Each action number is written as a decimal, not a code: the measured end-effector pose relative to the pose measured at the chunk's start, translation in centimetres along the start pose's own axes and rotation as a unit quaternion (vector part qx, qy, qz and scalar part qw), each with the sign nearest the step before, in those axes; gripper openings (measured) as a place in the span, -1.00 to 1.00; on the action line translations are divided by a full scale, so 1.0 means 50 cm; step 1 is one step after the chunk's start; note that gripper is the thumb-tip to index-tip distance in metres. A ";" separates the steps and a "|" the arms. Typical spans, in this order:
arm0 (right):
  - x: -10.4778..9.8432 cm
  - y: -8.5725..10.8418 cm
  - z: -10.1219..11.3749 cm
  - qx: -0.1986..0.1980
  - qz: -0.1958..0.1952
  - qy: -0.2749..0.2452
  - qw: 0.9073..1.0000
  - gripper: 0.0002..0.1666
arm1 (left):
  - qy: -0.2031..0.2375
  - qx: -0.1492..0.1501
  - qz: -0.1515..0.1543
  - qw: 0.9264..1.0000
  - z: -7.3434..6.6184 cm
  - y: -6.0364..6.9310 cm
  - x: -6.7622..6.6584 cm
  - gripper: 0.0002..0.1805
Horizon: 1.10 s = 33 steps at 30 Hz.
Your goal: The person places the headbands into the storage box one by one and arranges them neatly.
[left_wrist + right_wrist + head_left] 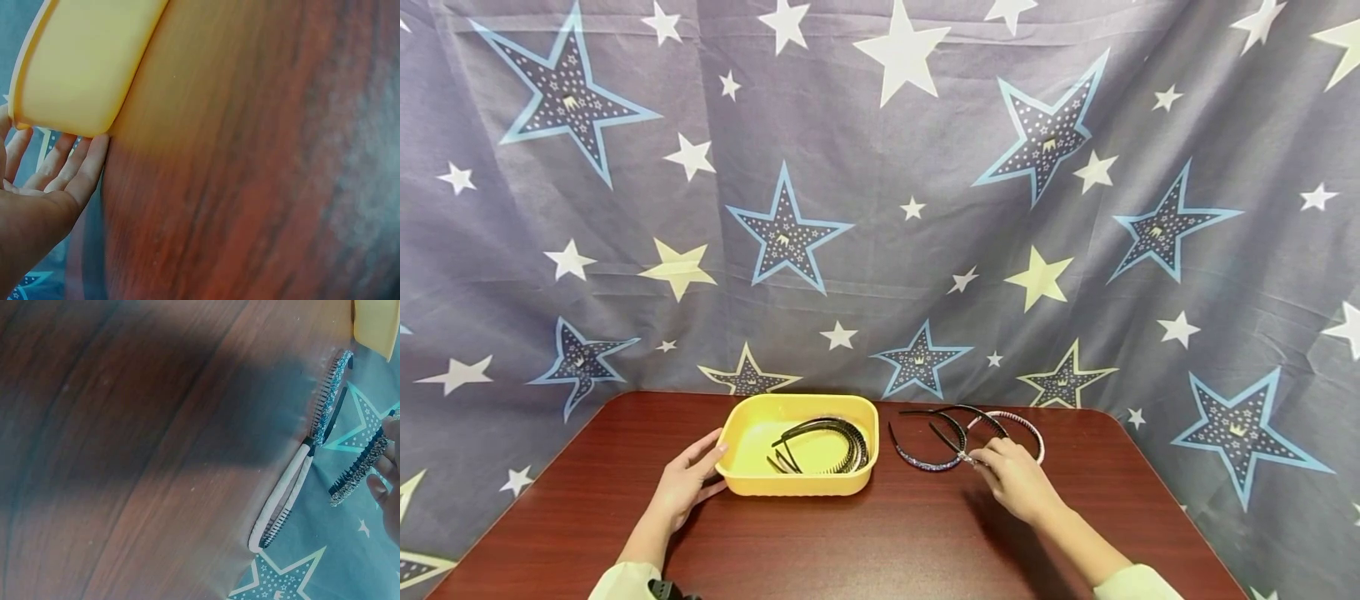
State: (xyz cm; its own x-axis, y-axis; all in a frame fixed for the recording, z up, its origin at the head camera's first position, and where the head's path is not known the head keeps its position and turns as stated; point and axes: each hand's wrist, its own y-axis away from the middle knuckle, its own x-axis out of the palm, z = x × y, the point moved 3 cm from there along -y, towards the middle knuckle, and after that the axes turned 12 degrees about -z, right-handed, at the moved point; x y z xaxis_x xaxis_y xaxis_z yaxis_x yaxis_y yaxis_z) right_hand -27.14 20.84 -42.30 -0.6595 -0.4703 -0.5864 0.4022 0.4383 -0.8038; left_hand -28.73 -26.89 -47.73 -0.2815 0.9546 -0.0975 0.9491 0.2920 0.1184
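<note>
My left hand (683, 483) holds the left end of a yellow basket (790, 486), its thumb at the rim and its fingers against the outer wall. Several black toothed headbands (854, 442) lie together inside, toward the right. In my right hand (1018, 482) is a dark headband with silvery, sparkly trim (359, 465), pinched by the fingers and raised off the table. Just beyond that hand, a blue glitter headband (331, 394) and a pale pink-white headband (275, 497) rest on the tabletop, close to each other.
A reddish-brown wooden table (895, 550) carries everything. Behind it hangs a grey-blue curtain (865, 275) printed with stars, close to the table's back edge. The headbands on the table are to the right of the basket.
</note>
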 end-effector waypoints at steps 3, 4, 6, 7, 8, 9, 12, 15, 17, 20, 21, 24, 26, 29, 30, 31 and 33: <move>0.003 -0.005 0.007 0.000 0.003 0.002 1.000 -0.82 | 0.000 -0.001 0.000 1.000 -0.001 0.001 0.000 -0.26; 0.004 -0.007 0.010 0.000 0.004 0.001 1.000 -0.83 | 0.000 -0.002 0.000 1.000 -0.001 0.002 0.000 -0.26; 0.007 -0.011 0.015 -0.001 0.006 -0.004 1.000 -0.84 | 0.000 -0.002 0.000 1.000 -0.001 0.003 0.000 -0.26; 0.008 -0.013 0.017 0.000 0.007 -0.009 1.000 -0.84 | 0.000 -0.002 0.000 1.000 -0.001 0.003 0.000 -0.25; 0.009 -0.015 0.020 0.000 0.009 -0.012 1.000 -0.83 | -0.001 -0.002 0.000 1.000 0.000 0.003 0.000 -0.25; 0.011 -0.017 0.023 0.000 0.009 -0.015 1.000 -0.83 | -0.001 -0.001 0.000 1.000 0.000 0.003 0.000 -0.25; 0.014 -0.023 0.031 0.000 0.011 -0.020 1.000 -0.80 | 0.000 -0.002 0.001 1.000 0.001 0.003 0.000 -0.24; 0.018 -0.028 0.038 -0.001 0.013 -0.019 1.000 -0.79 | 0.000 -0.001 0.001 1.000 0.002 0.002 0.000 -0.24; 0.021 -0.032 0.042 -0.001 0.013 -0.020 1.000 -0.80 | 0.000 0.001 0.001 1.000 0.003 0.002 0.000 -0.24; 0.025 -0.039 0.048 -0.001 0.015 -0.024 1.000 -0.82 | -0.001 0.002 0.001 1.000 0.003 0.003 0.000 -0.24; 0.026 -0.041 0.049 -0.001 0.015 -0.025 1.000 -0.83 | -0.001 0.002 0.000 1.000 0.003 0.003 0.000 -0.24; 0.030 -0.047 0.055 -0.004 0.019 -0.034 0.999 -0.84 | -0.001 0.003 0.001 1.000 0.003 0.002 0.000 -0.24; 0.034 -0.051 0.058 -0.003 0.022 -0.040 0.999 -0.83 | 0.000 0.004 0.001 1.000 0.003 0.001 0.000 -0.24; 0.038 -0.056 0.064 -0.004 0.028 -0.045 0.999 -0.84 | 0.000 0.004 0.002 1.000 0.003 0.001 0.000 -0.23; 0.040 -0.058 0.066 -0.004 0.030 -0.045 0.999 -0.84 | 0.000 0.004 0.002 1.000 0.003 0.001 0.000 -0.22; 0.041 -0.060 0.068 -0.004 0.032 -0.046 0.998 -0.84 | 0.001 0.004 0.001 1.000 0.003 0.001 0.000 -0.22; 0.045 -0.062 0.072 -0.006 0.035 -0.046 0.998 -0.84 | 0.002 0.004 0.002 1.000 0.003 0.001 0.000 -0.22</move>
State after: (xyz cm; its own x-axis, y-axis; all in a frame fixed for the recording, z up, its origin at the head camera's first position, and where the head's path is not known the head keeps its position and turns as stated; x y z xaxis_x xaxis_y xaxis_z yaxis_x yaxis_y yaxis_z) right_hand -27.57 15.67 -41.47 -0.5690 -0.5056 -0.6485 0.4373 0.4818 -0.7593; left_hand -28.65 -26.90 -47.87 -0.2790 0.9557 -0.0933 0.9510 0.2885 0.1115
